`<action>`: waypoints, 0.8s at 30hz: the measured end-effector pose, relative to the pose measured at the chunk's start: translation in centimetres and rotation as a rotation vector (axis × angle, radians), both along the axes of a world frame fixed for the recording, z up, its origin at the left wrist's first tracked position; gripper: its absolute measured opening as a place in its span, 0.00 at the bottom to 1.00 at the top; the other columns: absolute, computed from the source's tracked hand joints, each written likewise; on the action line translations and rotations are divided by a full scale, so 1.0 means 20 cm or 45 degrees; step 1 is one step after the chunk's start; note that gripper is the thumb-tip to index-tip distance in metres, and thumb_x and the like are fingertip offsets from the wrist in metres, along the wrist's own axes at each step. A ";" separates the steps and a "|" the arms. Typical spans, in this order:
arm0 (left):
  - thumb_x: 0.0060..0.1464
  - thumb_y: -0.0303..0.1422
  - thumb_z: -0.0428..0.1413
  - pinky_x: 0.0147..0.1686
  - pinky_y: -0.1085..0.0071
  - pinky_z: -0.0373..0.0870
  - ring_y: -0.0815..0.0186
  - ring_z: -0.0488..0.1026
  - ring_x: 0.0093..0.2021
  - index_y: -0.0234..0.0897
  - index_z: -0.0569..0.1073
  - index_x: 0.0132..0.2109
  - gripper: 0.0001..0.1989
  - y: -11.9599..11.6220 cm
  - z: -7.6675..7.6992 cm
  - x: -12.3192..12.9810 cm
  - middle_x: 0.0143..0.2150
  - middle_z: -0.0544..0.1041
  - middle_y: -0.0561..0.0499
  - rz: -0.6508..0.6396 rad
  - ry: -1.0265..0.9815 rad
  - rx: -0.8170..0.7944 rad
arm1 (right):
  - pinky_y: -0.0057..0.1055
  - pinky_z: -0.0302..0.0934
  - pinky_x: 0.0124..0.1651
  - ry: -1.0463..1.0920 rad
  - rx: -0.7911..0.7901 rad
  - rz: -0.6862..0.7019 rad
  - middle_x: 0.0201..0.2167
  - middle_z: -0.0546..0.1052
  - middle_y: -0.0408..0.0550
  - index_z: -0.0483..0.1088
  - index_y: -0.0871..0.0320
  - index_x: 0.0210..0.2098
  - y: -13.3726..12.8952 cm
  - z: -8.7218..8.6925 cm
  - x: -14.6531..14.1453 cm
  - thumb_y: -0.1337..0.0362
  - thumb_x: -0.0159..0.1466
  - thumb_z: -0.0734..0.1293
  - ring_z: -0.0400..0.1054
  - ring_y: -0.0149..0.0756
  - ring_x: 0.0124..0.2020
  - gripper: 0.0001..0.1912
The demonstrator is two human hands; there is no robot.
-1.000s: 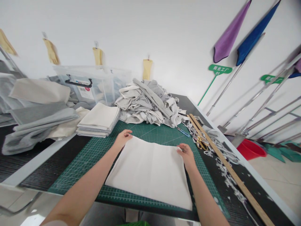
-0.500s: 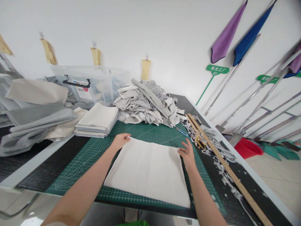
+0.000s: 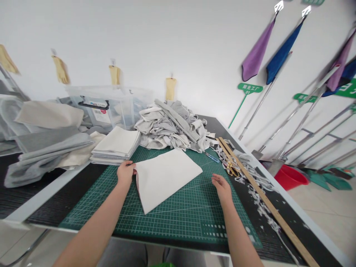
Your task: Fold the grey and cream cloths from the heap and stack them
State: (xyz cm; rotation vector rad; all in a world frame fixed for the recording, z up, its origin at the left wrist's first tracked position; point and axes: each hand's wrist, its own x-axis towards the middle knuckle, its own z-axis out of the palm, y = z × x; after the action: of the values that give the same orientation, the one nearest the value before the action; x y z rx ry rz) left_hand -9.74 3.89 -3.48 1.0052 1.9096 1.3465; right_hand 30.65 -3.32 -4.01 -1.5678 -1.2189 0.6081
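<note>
My left hand [image 3: 126, 173] pinches the left corner of a white folded cloth [image 3: 168, 176], which lies turned at a slant on the green cutting mat [image 3: 180, 222]. Its lower left edge is lifted a little near my fingers. To the right of the cloth, apart from it, my right hand [image 3: 222, 188] hovers over the mat with nothing in it, fingers loosely stretched and slightly curved. Just beyond my left hand stands a neat stack of folded cloths [image 3: 115, 144].
A heap of grey fabric pieces [image 3: 169, 126] sits at the back, beside a clear plastic bin [image 3: 116, 111]. More cloth [image 3: 50, 144] is piled at left. Along the right lie blue-handled scissors [image 3: 211, 157], gold-handled scissors [image 3: 232, 169], a wooden ruler [image 3: 267, 200] and fabric scraps [image 3: 263, 207].
The cloth has turned and shifted up and left, pulled by my left hand. My right hand has come off its edge and now sits apart from it.
</note>
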 end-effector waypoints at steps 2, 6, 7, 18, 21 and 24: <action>0.37 0.30 0.49 0.12 0.77 0.59 0.71 0.64 0.14 0.30 0.66 0.36 0.15 -0.09 0.02 0.03 0.13 0.65 0.56 -0.102 -0.078 -0.027 | 0.33 0.59 0.37 -0.042 0.001 0.026 0.31 0.72 0.48 0.66 0.59 0.36 -0.01 0.01 -0.02 0.61 0.49 0.61 0.66 0.35 0.31 0.15; 0.38 0.31 0.48 0.07 0.81 0.51 0.73 0.61 0.11 0.32 0.65 0.33 0.11 -0.37 0.05 0.11 0.13 0.64 0.57 -0.648 -0.195 -0.175 | 0.34 0.59 0.38 -0.146 -0.002 0.071 0.32 0.72 0.47 0.67 0.58 0.34 -0.04 0.02 -0.06 0.61 0.50 0.60 0.66 0.35 0.32 0.13; 0.39 0.31 0.48 0.07 0.82 0.50 0.73 0.61 0.10 0.32 0.65 0.34 0.11 -0.44 0.06 0.14 0.14 0.65 0.57 -0.802 -0.203 -0.242 | 0.34 0.59 0.38 -0.174 -0.004 0.081 0.32 0.72 0.47 0.67 0.58 0.34 -0.04 0.02 -0.07 0.61 0.50 0.60 0.66 0.35 0.32 0.13; 0.45 0.36 0.45 0.11 0.80 0.57 0.73 0.62 0.12 0.32 0.69 0.36 0.15 -0.75 0.19 0.22 0.16 0.67 0.54 -1.676 0.074 -0.706 | 0.32 0.57 0.40 -0.506 0.052 0.320 0.33 0.70 0.45 0.68 0.55 0.32 -0.20 0.08 -0.22 0.66 0.51 0.58 0.64 0.33 0.33 0.10; 0.46 0.40 0.45 0.09 0.80 0.53 0.74 0.58 0.10 0.35 0.70 0.38 0.18 -0.71 0.29 0.18 0.14 0.65 0.56 -1.826 0.269 -0.726 | 0.33 0.53 0.45 -0.641 0.064 0.368 0.38 0.69 0.46 0.69 0.54 0.33 -0.24 0.09 -0.25 0.66 0.51 0.59 0.61 0.35 0.41 0.11; 0.47 0.41 0.45 0.17 0.78 0.59 0.72 0.64 0.18 0.38 0.70 0.39 0.17 -0.60 0.38 0.21 0.21 0.70 0.54 -1.665 0.538 -0.329 | 0.37 0.52 0.46 -0.924 -0.030 0.414 0.46 0.65 0.45 0.67 0.50 0.38 -0.25 0.09 -0.28 0.63 0.52 0.59 0.58 0.38 0.45 0.14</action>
State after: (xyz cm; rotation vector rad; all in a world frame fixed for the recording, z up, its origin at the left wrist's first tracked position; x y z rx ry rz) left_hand -5.58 -8.04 4.06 1.9517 1.0936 0.1274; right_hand 25.10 -8.38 -2.23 -1.6804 -2.0388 0.2431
